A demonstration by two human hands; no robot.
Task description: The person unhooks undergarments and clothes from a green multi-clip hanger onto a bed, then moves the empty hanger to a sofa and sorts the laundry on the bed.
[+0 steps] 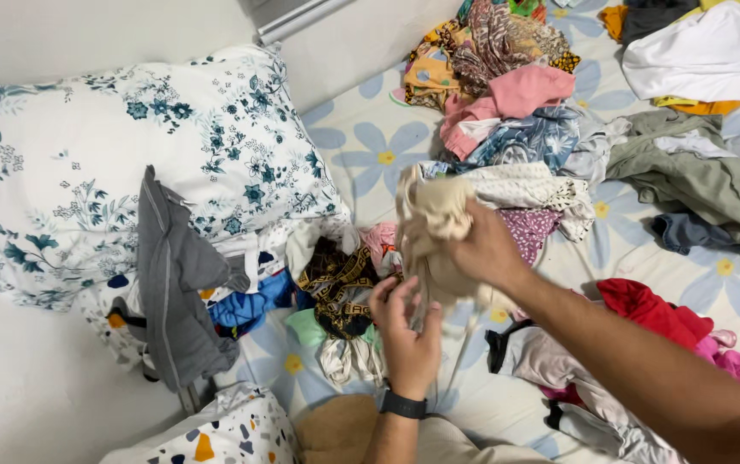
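My right hand (488, 249) grips a crumpled beige garment (428, 215) and holds it up over the bed. My left hand (406, 331), with a black watch on its wrist, reaches up from below and touches the hanging lower part of the same beige cloth, fingers curled around it. Directly under the hands lies a heap of small clothes, among them a black-and-gold patterned piece (335, 288), a green one and a blue one (249, 308).
A large floral pillow (129, 155) lies at the left with a grey garment (176, 283) draped on its edge. Piles of mixed clothes cover the flowered bedsheet (370, 142): a pink piece (520, 93), a white shirt (705, 56), an olive garment (696, 176), a red item (649, 311).
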